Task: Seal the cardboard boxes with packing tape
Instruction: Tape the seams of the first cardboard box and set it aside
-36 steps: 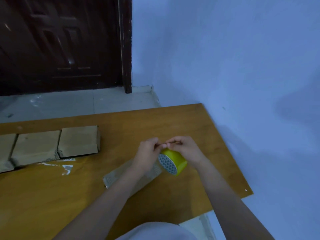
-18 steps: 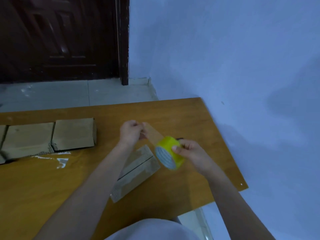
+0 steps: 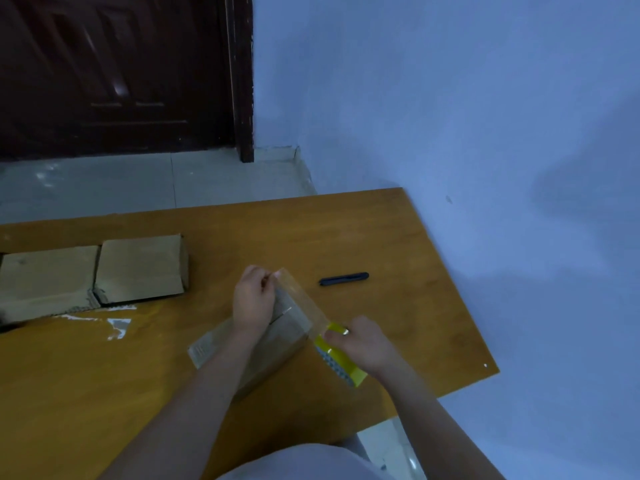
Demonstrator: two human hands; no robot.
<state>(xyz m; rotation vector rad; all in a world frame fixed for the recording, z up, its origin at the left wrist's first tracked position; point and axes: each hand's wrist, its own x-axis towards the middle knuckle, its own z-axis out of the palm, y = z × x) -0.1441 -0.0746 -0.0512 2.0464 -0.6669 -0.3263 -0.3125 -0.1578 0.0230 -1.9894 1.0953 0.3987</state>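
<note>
A small cardboard box (image 3: 277, 341) lies slanted on the wooden table (image 3: 398, 237), its flaps meeting along the top. My right hand (image 3: 363, 344) grips a yellow tape roll (image 3: 341, 362) at the box's right end. A clear strip of tape (image 3: 301, 296) stretches from the roll up and left over the box. My left hand (image 3: 254, 299) pinches the strip's free end above the box's far end and hides part of the box.
Two more cardboard boxes (image 3: 138, 268) (image 3: 45, 278) sit side by side at the left of the table. A dark utility knife (image 3: 344, 278) lies beyond the box. Scraps of clear tape (image 3: 117, 323) stick to the tabletop. A blue wall runs along the right; a dark door stands behind.
My hands have drawn apart: the right pulled the roll down and right, the left held the tape end. The strip is longer and now spans the box. The knife has come into view.
</note>
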